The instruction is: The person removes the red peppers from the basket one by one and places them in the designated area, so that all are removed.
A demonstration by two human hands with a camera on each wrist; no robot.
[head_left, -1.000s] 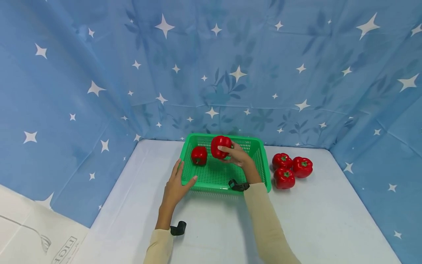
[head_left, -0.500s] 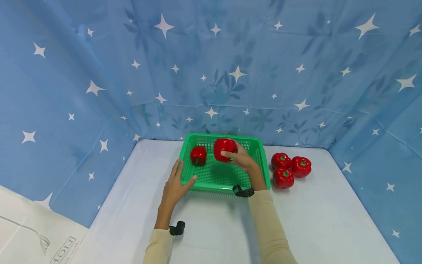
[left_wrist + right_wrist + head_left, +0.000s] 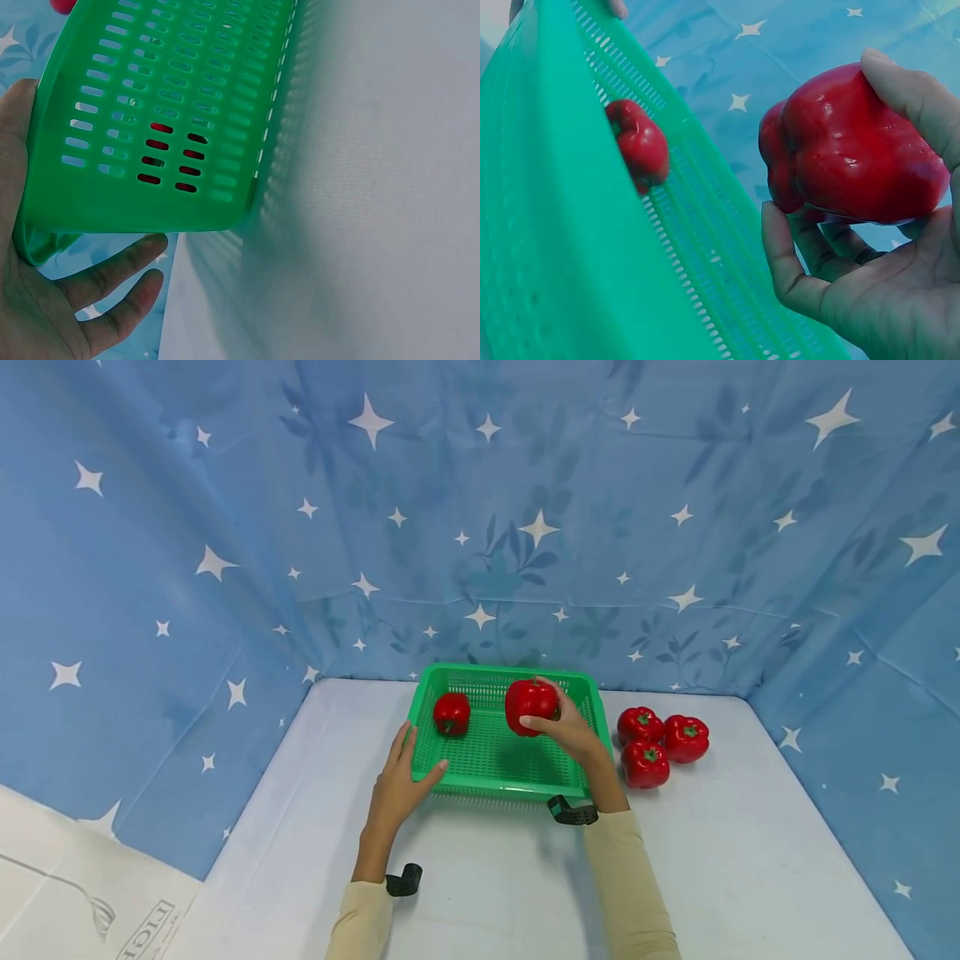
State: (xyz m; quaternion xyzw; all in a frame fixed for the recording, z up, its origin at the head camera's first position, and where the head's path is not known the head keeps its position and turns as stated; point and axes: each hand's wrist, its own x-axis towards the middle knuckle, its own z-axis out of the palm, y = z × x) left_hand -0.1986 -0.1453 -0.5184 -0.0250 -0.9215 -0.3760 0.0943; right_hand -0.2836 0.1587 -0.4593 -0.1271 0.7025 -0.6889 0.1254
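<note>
My right hand holds a red bell pepper above the right part of a green plastic basket. In the right wrist view, the thumb lies on one side of the held pepper and the fingers curl round the other. A second bell pepper lies inside the basket near its left end. At the front left corner rests my left hand, thumb by the front rim and fairly straight fingers along the left side. The left wrist view shows that hand spread around the basket's corner.
Several more red bell peppers stand grouped on the white table right of the basket, the front one nearest to me. A blue curtain with white stars closes off the back and sides. A printed white sheet lies at the lower left.
The right hand has moved right and slightly toward me, carrying the bell pepper from the basket's middle to its right part. My left hand, the basket and the other peppers stay put.
</note>
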